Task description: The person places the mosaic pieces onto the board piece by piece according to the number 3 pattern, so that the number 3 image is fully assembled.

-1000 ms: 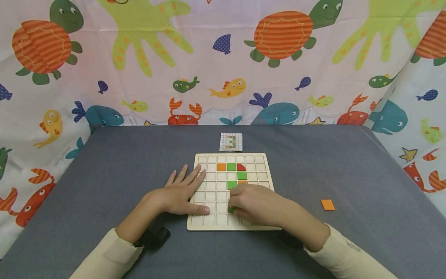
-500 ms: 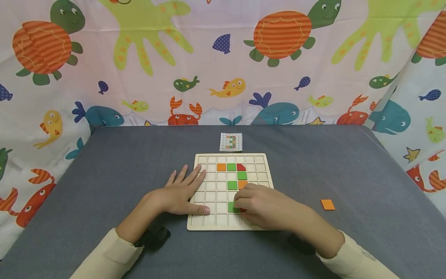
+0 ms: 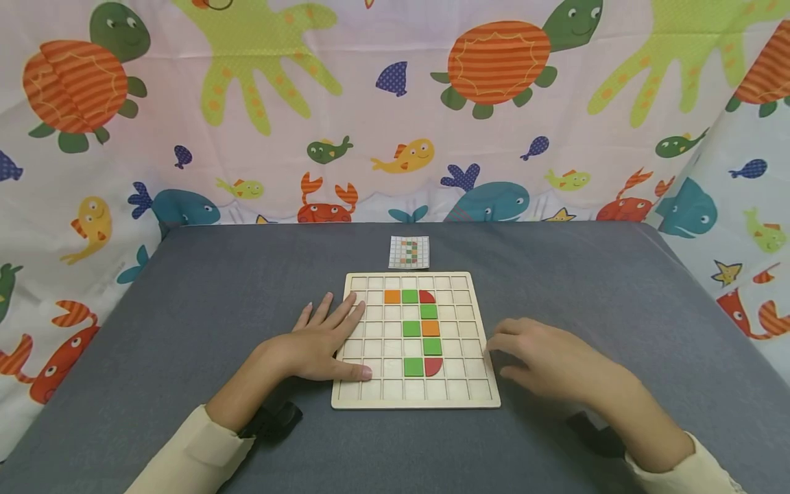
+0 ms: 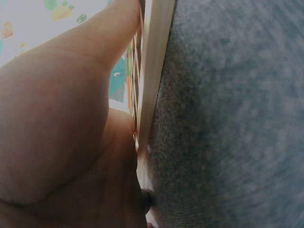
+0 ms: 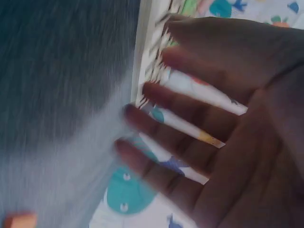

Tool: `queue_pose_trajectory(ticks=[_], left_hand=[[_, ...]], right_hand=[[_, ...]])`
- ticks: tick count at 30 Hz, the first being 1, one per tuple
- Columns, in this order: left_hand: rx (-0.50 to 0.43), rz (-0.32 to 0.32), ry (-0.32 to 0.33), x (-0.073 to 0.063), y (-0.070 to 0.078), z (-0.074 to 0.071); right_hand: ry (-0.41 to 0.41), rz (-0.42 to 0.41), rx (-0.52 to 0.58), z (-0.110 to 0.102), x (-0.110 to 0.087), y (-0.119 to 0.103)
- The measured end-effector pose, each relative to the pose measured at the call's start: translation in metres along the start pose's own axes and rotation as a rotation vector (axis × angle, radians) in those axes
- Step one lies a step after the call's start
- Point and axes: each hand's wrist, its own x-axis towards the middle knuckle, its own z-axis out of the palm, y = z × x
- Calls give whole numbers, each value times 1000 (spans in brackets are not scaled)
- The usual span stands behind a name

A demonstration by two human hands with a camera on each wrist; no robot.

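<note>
A wooden grid board (image 3: 457,389) lies on the grey table, holding a column of orange, green and red pieces. My left hand (image 3: 317,346) rests on its left edge with the fingers spread and the thumb on a lower square. Just beyond the board's right edge hovers my right hand (image 3: 543,360), its fingers loosely extended and nothing held. Lowest in the pattern are a green square (image 3: 413,367) and a red rounded piece (image 3: 434,366). A loose orange square (image 5: 20,221) lies on the table in the right wrist view; in the head view the right hand hides it.
Behind the board lies a small printed pattern card (image 3: 409,252). A curtain (image 3: 364,110) with sea animals hangs along the back and sides of the table (image 3: 259,261). Dark wrist straps (image 3: 595,436) sit at both sleeves.
My right hand has moved off the board to the right, uncovering the red rounded piece and a green square. The left hand has stayed in place.
</note>
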Motion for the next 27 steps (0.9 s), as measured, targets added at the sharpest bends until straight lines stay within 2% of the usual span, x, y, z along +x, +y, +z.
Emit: queue_pose_trajectory(ticks=[5, 9, 15, 21, 27], left_hand=[[2, -4, -2, 0, 0, 0], [3, -8, -4, 0, 0, 0], [1, -8, -5, 0, 0, -1], [10, -12, -3, 0, 0, -1], [8, -11, -4, 1, 0, -1]], right_hand=[[-97, 188, -82, -8, -16, 18], [-133, 276, -131, -10, -25, 32], [-189, 382, -115, -11, -32, 44], [-209, 399, -107, -11, -34, 48], [-168, 346, -79, -9, -35, 49]])
